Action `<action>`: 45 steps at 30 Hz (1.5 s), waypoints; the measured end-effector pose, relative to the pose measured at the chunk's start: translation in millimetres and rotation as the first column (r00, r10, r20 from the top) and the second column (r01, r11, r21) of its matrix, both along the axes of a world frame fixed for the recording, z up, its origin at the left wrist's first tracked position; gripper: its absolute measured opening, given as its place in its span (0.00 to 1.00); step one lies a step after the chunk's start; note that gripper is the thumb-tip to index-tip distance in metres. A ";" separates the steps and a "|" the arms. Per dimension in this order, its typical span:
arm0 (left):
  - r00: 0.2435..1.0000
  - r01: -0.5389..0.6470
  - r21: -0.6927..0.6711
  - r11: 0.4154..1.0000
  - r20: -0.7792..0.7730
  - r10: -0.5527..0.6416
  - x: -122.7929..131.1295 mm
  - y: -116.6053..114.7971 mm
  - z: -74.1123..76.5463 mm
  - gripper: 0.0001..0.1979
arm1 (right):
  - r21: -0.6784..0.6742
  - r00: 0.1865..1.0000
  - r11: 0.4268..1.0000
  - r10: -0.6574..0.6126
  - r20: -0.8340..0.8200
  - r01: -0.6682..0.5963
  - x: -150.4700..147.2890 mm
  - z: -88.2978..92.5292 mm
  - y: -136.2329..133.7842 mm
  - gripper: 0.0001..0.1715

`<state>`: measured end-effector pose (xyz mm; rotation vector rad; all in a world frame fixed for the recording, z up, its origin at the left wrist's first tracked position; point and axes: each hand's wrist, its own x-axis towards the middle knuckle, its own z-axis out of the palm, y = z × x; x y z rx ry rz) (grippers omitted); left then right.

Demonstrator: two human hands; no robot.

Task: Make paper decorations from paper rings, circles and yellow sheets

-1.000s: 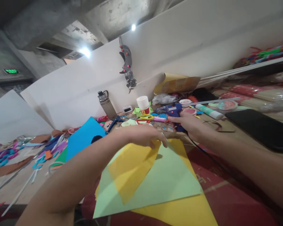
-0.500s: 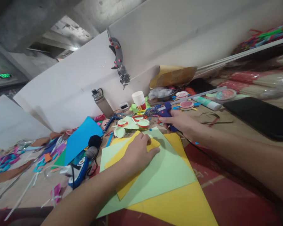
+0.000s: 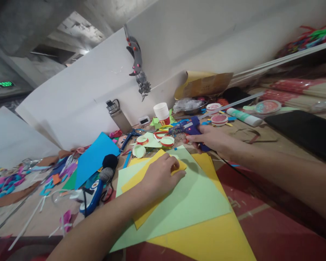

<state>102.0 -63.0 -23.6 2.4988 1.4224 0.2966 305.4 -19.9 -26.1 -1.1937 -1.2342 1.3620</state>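
My right hand is wrapped round a blue hot glue gun with a small red light, its cord trailing back under my forearm. My left hand presses on a piece of yellow paper, fingers curled at its upper part and thumb to the right. Under that piece lies a pale green sheet, which rests on a larger yellow sheet. Just beyond the sheets sit cut paper cup pieces with pale green insides. The glue gun's nozzle points left, near scissors with a red handle.
A stack of paper cups, a grey bottle and a metal bowl stand at the back. On the right lie a glue stick and a black tablet-like slab. Blue card and craft scraps cover the left.
The camera view has shifted slightly. Both hands keep nearly the same pose, the left on the yellow paper and the right on the hot glue gun.
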 end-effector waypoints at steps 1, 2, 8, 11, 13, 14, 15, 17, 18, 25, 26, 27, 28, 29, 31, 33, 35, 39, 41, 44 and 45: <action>1.000 0.005 0.000 1.000 -0.009 -0.005 0.6 -0.8 -0.1 0.12 | 0.007 1.000 1.000 0.005 0.007 -0.005 -0.6 0.2 1.2 0.14; 1.000 0.006 0.002 1.000 -0.017 -0.006 1.5 -1.4 -0.4 0.12 | 0.014 1.000 1.000 0.023 0.012 -0.023 -1.5 1.0 2.1 0.14; 0.998 0.018 0.092 0.996 -0.066 -0.012 4.3 -3.8 -3.6 0.08 | 0.005 0.979 0.984 0.179 0.096 -0.181 -8.4 19.1 -2.2 0.08; 0.999 0.028 0.078 0.997 -0.043 -0.024 1.8 -4.4 -3.7 0.08 | 0.010 0.965 0.974 0.222 0.142 -0.225 -9.1 29.0 -7.4 0.08; 1.000 0.017 0.067 0.998 -0.026 -0.016 1.6 -4.1 -4.0 0.08 | 0.007 0.960 0.972 0.232 0.156 -0.236 -8.2 31.1 -8.8 0.07; 1.000 0.012 0.067 0.998 -0.024 -0.010 2.5 -3.7 -4.3 0.08 | 0.004 0.960 0.972 0.231 0.160 -0.235 -7.5 30.5 -8.6 0.07; 1.000 0.008 0.068 0.998 -0.026 -0.006 3.9 -3.1 -4.7 0.08 | 0.003 0.960 0.973 0.228 0.160 -0.231 -6.7 29.1 -8.0 0.06; 0.999 -0.001 0.070 0.998 -0.037 0.004 7.4 -1.5 -5.2 0.06 | 0.009 0.965 0.976 0.216 0.147 -0.219 -4.9 24.5 -6.0 0.06; 0.999 -0.003 0.071 0.997 -0.045 0.007 8.5 -0.9 -5.2 0.05 | 0.011 0.968 0.977 0.209 0.141 -0.213 -3.9 22.3 -5.1 0.07; 0.995 0.006 0.110 0.994 -0.102 0.005 -11.0 -11.6 -1.0 0.04 | 0.069 0.952 0.975 0.190 0.242 -0.212 10.3 26.9 -10.9 0.07; 0.994 0.012 0.102 0.995 -0.106 -0.001 -14.5 -14.9 -1.0 0.05 | 0.092 0.939 0.964 0.217 0.268 -0.249 13.0 28.8 -12.5 0.09; 0.995 0.010 0.104 0.995 -0.104 0.001 -16.9 -17.9 -1.3 0.05 | 0.108 0.920 0.951 0.246 0.306 -0.290 15.4 30.2 -13.9 0.10; 0.995 -0.004 0.112 0.994 -0.103 0.016 -18.2 -20.4 -1.8 0.04 | 0.116 0.897 0.940 0.263 0.354 -0.322 17.5 30.7 -15.0 0.11; 0.994 -0.019 0.119 0.993 -0.103 0.031 -18.2 -22.3 -2.5 0.03 | 0.116 0.875 0.934 0.267 0.403 -0.338 19.0 30.3 -15.9 0.12; 0.993 -0.046 0.133 0.990 -0.106 0.060 -16.1 -23.9 -4.0 0.04 | 0.111 0.841 0.933 0.251 0.480 -0.341 20.4 26.5 -17.1 0.13; 0.992 -0.059 0.134 0.989 -0.102 0.073 -13.1 -23.0 -5.6 0.06 | 0.098 0.841 0.938 0.248 0.482 -0.332 19.9 20.0 -17.5 0.13; 0.994 -0.066 0.124 0.990 -0.077 0.076 -11.4 -21.1 -7.1 0.06 | 0.077 0.868 0.942 0.266 0.419 -0.326 18.2 13.3 -17.2 0.12; 0.994 -0.113 0.118 0.987 0.006 0.113 -13.1 -17.8 -8.7 0.05 | 0.048 0.891 0.942 0.297 0.344 -0.333 15.9 8.3 -16.8 0.11; 0.986 -0.157 0.091 0.983 0.068 0.152 -14.9 -16.5 -8.3 0.04 | 0.041 0.869 0.934 0.313 0.384 -0.355 17.1 11.3 -17.9 0.11; 0.961 -0.211 -0.034 0.977 0.178 0.213 -17.0 -14.6 -7.2 0.04 | 0.008 0.786 0.919 0.333 0.521 -0.395 22.5 19.0 -19.9 0.15; 0.950 -0.220 -0.080 0.972 0.209 0.232 -17.5 -14.0 -7.1 0.04 | -0.001 0.742 0.913 0.333 0.582 -0.409 25.0 21.5 -20.3 0.16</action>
